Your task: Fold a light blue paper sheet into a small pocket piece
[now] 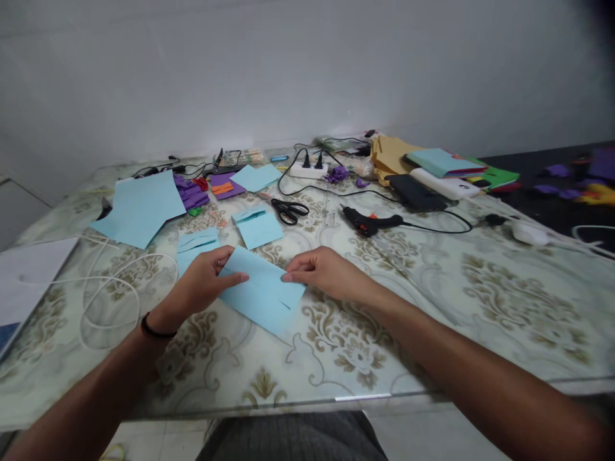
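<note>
A light blue paper piece [262, 291] with a short slit near its right end is held between both hands over the patterned table. My left hand [206, 278] grips its left end, thumb on top. At the right edge, my right hand [317, 272] pinches the paper between thumb and fingers. Just beyond lie two more blue pieces: a slit, folded one [259, 229] in the middle and another [198, 241] partly hidden behind my left hand. Black-handled scissors [289, 211] rest behind them. To the right of the scissors lies a black glue gun [369, 221].
Large blue sheets [139, 208] and purple strips [191, 192] lie at the back left. A white cable [137, 294] loops at left. A power strip [308, 170] sits at the back; a phone [414, 192] and coloured papers [444, 162] are at right. The table's front edge [307, 403] is near.
</note>
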The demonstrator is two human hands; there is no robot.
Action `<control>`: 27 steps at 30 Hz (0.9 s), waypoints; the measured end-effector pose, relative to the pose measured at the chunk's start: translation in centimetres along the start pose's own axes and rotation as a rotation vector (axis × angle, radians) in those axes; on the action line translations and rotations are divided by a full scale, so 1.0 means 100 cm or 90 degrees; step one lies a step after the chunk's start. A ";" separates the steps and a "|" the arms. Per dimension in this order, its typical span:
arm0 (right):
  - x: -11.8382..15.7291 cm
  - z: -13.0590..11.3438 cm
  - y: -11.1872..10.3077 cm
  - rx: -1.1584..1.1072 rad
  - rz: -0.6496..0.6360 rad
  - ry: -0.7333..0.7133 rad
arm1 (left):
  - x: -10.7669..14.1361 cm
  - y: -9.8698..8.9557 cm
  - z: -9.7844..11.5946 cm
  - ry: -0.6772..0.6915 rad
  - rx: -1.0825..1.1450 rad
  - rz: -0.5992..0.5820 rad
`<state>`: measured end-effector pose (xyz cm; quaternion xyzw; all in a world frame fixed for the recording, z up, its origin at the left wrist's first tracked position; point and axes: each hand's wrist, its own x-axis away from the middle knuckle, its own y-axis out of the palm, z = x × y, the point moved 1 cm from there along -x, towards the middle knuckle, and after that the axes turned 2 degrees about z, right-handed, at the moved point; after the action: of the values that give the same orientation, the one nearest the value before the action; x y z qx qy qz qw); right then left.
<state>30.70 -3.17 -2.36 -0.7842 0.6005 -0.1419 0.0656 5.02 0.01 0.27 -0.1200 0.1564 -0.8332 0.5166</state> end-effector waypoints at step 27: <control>0.009 -0.009 0.015 -0.012 0.012 -0.068 | 0.009 0.020 -0.002 0.027 -0.079 -0.059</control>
<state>29.24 -4.39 -1.75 -0.7855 0.6049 -0.0932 0.0916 6.23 -1.64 -0.67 -0.1411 0.2132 -0.8472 0.4657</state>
